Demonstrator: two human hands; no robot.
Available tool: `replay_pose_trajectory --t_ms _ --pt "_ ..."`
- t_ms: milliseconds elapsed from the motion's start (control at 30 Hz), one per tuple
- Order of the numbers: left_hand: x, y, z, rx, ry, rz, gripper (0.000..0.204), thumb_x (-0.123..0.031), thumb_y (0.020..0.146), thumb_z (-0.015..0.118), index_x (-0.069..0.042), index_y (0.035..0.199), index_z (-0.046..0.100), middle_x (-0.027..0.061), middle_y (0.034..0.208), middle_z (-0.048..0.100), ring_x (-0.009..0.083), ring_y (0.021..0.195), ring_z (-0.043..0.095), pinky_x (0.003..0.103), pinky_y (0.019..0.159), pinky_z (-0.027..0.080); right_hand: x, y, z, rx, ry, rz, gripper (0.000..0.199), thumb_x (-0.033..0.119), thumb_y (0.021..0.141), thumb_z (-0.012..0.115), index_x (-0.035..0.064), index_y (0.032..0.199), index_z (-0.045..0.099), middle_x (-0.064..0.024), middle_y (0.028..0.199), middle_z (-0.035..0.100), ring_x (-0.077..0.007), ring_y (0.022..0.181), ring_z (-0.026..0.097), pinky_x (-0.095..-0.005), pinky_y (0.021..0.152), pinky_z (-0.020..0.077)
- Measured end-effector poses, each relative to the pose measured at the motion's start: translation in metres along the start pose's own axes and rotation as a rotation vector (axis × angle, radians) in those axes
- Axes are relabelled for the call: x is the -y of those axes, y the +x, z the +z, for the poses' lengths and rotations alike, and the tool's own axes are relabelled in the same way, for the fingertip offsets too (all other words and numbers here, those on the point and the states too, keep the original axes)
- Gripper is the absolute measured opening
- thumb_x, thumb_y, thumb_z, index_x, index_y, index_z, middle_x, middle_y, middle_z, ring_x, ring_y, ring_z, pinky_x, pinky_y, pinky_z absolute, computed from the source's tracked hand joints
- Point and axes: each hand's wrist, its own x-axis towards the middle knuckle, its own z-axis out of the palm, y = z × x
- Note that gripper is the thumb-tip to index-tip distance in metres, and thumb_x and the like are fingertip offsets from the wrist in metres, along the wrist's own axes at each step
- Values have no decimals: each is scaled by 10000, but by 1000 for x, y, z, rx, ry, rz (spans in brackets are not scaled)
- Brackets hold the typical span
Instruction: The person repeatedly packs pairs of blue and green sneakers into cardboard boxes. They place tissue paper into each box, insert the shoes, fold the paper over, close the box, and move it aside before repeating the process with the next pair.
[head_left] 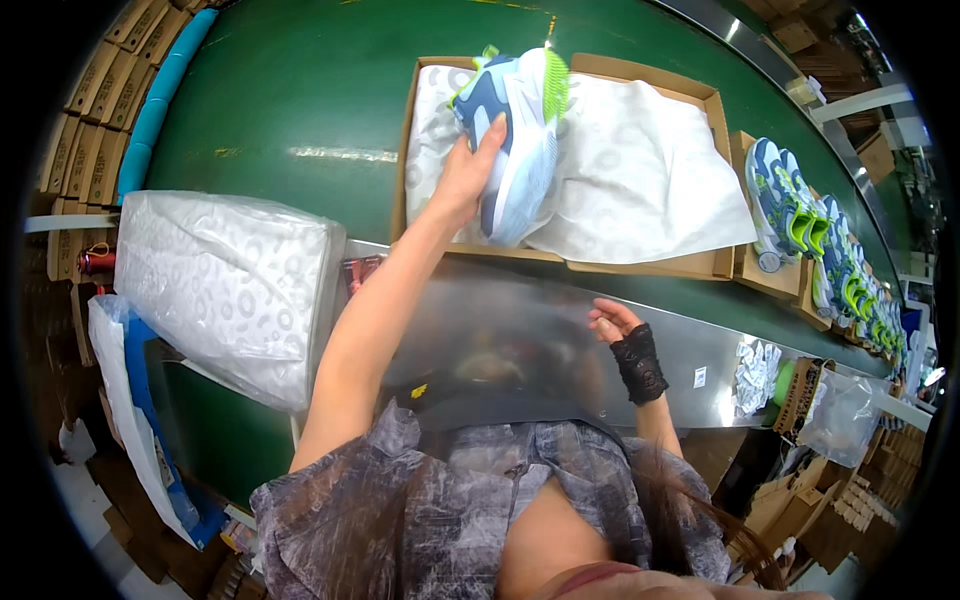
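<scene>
My left hand (468, 172) is closed round a blue and white sneaker (515, 140) with lime-green trim at its heel. I hold the shoe tilted above the left part of an open cardboard shoebox (722, 110). White patterned tissue paper (640, 175) lines the box and spreads over its right part. My right hand (612, 322), with a black lace cuff (639, 364) round its wrist, hovers over the metal counter edge in front of the box. Its fingers are loosely bent and slightly apart, with nothing visible in them.
Several similar sneakers (775, 195) stand in a row of boxes to the right along the green table (290, 110). At the left lies a plastic-wrapped stack of patterned paper (225, 285). Small white packets (757, 378) sit on the metal strip (540, 330). Stacked cartons (100, 85) are far left.
</scene>
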Motion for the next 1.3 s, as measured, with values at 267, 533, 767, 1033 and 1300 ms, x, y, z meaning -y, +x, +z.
replay_pose_trajectory --t_ms 267,533,767,1033,1300 --pt "91 28 27 117 451 -480 635 -440 848 470 67 1210 350 208 1094 488 329 917 554 425 634 531 -11 26 2 -176 253 -50 413 196 827 567 58 1193 435 -67 1085 538 -175 946 530 -277 714 446" --pt "31 -34 2 226 91 -240 380 -233 899 435 70 1128 448 166 965 558 224 778 605 306 650 522 15 73 4 -599 237 -324 397 71 716 556 24 1103 481 -120 1019 562 -246 923 537 -325 769 415" --pt "31 -34 -65 -278 483 64 546 -435 901 332 59 998 543 190 892 578 264 874 541 376 745 418 -1 107 43 -630 -1424 -797 690 -72 643 468 243 1254 413 -132 1323 344 -334 1209 322 -495 886 278" --pt "51 -11 -88 -172 572 -75 541 -489 828 432 17 960 568 184 936 605 300 865 570 373 760 417 13 94 48 -499 -1488 -690 703 -52 651 477 281 1266 406 -126 1353 308 -337 1223 295 -507 907 274" --pt "8 -34 -65 156 -237 -211 645 -534 787 420 -60 1224 404 110 1143 492 210 1064 475 343 874 397 102 44 45 -432 -1380 -856 680 -72 578 518 170 1212 482 -103 1295 386 -293 1188 348 -399 939 306"
